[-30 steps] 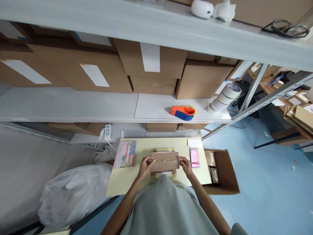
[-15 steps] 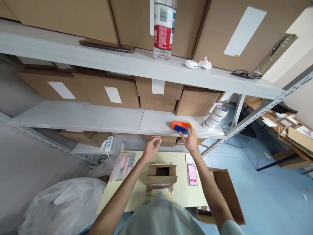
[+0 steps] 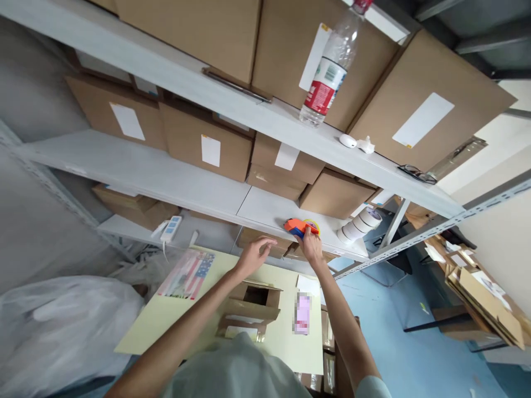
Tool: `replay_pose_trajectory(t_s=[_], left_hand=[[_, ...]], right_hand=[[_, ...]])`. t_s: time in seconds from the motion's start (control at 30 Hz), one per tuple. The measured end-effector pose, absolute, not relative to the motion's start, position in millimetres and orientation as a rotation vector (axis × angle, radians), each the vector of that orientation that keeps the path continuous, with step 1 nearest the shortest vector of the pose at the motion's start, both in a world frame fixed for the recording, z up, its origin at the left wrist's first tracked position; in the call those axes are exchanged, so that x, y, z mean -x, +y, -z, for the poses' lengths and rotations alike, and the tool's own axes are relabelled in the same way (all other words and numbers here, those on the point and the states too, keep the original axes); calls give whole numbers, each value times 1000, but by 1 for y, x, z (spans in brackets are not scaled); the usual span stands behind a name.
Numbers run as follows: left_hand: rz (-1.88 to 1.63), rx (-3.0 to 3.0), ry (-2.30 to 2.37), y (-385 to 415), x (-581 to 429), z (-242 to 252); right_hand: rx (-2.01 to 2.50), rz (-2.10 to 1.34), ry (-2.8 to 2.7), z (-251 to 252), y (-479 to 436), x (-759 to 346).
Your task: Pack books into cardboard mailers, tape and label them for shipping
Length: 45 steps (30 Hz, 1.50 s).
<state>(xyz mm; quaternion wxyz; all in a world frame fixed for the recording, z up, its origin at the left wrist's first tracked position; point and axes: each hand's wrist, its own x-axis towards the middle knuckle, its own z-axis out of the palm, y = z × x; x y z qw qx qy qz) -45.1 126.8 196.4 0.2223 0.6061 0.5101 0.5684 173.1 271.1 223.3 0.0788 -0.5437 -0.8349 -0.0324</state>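
Observation:
An orange and blue tape dispenser point(image 3: 293, 225) with a yellow ring rests on the front edge of the middle shelf. My right hand point(image 3: 310, 246) is closed round its blue handle. To the left, my left hand point(image 3: 256, 255) hangs in the air with fingers loosely curved and apart, nothing in it. Below my hands, a small cardboard box point(image 3: 271, 298) with raised flaps and a dark opening stands on the pale yellow table point(image 3: 286, 345). A phone point(image 3: 302, 313), partly blurred out, lies to the right of the box.
Stacked tape rolls point(image 3: 359, 225) stand right of the dispenser. Cardboard boxes point(image 3: 206, 149) fill the shelves. Along the upper shelf edge point(image 3: 286, 122) are a water bottle point(image 3: 323, 88), a white earbud case point(image 3: 347, 141) and glasses point(image 3: 417, 173). A power strip point(image 3: 171, 228) lies lower left.
My right hand has gone from touching the tape dispenser with its fingertips to closing round the handle. My view has tilted and turned; the left hand still hovers empty.

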Motion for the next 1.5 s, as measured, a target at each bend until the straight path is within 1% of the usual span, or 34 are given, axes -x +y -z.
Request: replay_pose_trajectory(t_s=[0.13,0.33,0.6,0.87,1.0,1.17,1.3,1.5], left_hand=[[-1596,-1552,1535,90,54,-191],[-1612,-1503,1612,33,60,-195],[-1504,-1684,1501,2,68,-205],[-1449,-1616,1435,-5,73,-207],[-1418,-1479,1384,-6,75,-205],[-1343,-1276,1249,-5,78,-198],[-1323,-1147,1228,-4,81,-183],[-1360,-921,1246,-18,70,-138]], right_hand=[[1512,85,-2678,-214,221,-182],[1052,-67,-2745,-197,149,-199],[906,-302,-2793,-209,114,-199],[920,-400,-2905,-222,105,-200],[950,-546,-2914,-228,99,-195],[1174,-772,-2901,-242,90,-182],[1300,-965,-2861,-250,89,-170],[1461,-1218,-2867,-262,85,-148]])
